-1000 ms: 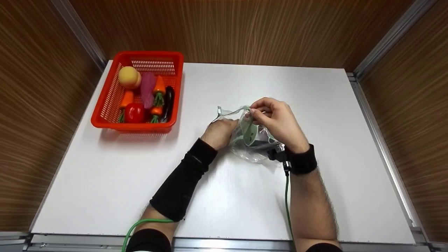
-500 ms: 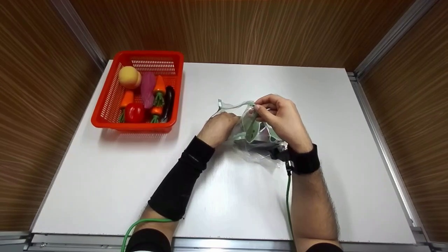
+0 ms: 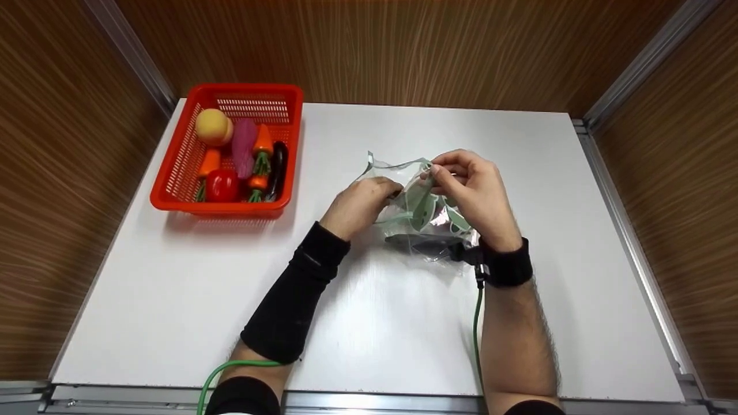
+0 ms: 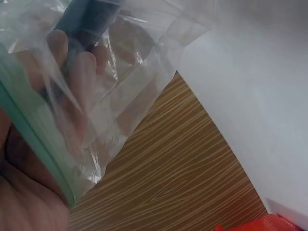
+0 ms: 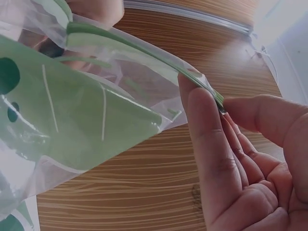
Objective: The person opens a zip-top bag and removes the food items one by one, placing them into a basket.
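Observation:
A clear zip bag [image 3: 422,207] with a green print and a green zip strip is held up over the white table. My right hand [image 3: 477,187] pinches one end of its top edge between thumb and fingers, shown close up in the right wrist view. My left hand [image 3: 358,203] reaches into the bag's mouth. Through the plastic in the left wrist view, its fingers [image 4: 83,72] curl about a dark elongated thing [image 4: 89,24]. In the head view a long dark shape [image 3: 426,245] shows low in the bag, partly hidden by plastic and print.
A red plastic basket [image 3: 225,208] stands at the back left. It holds a yellow round fruit [image 3: 212,127], a red pepper [image 3: 221,185], several carrots [image 3: 263,139], a purple vegetable [image 3: 244,144] and an eggplant [image 3: 277,172]. Wooden panels [image 3: 369,52] enclose the table [image 3: 369,328].
Both hands and the bag's top edge have moved up and slightly right in the head view. The left hand's fingertips have come up, showing something dark beneath them. The basket has not moved.

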`<state>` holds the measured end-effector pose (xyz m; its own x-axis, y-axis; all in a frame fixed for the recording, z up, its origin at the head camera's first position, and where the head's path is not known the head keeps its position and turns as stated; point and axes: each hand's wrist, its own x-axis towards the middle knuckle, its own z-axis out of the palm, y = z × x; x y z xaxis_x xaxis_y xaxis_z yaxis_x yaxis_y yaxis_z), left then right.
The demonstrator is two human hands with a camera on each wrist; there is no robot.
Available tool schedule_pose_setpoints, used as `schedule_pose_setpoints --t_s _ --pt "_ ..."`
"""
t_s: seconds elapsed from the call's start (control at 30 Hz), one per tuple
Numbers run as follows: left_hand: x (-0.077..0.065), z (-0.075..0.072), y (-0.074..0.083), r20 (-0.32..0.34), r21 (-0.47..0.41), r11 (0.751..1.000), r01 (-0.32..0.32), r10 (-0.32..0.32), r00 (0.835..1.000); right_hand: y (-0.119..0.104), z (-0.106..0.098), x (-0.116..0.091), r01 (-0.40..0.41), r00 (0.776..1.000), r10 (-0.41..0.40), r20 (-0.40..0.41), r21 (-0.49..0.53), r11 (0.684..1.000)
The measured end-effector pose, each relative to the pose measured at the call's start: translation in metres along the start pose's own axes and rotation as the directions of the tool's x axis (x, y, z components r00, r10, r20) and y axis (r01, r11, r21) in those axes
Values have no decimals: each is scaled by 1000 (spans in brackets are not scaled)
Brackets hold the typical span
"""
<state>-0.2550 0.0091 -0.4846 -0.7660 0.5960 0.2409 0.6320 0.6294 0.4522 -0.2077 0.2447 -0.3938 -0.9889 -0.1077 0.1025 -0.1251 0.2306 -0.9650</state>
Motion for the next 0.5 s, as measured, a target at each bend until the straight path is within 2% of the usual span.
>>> schedule_pose_setpoints --t_s 0.33,0.5 --pt "-13 -30 5 -136 -45 996 -71 64 989 0 -1 0 44 996 -40 -76 44 998" --pt "-19 -46 9 -175 -47 997 -64 55 983 -1 -2 -1 43 995 -37 -93 67 997"
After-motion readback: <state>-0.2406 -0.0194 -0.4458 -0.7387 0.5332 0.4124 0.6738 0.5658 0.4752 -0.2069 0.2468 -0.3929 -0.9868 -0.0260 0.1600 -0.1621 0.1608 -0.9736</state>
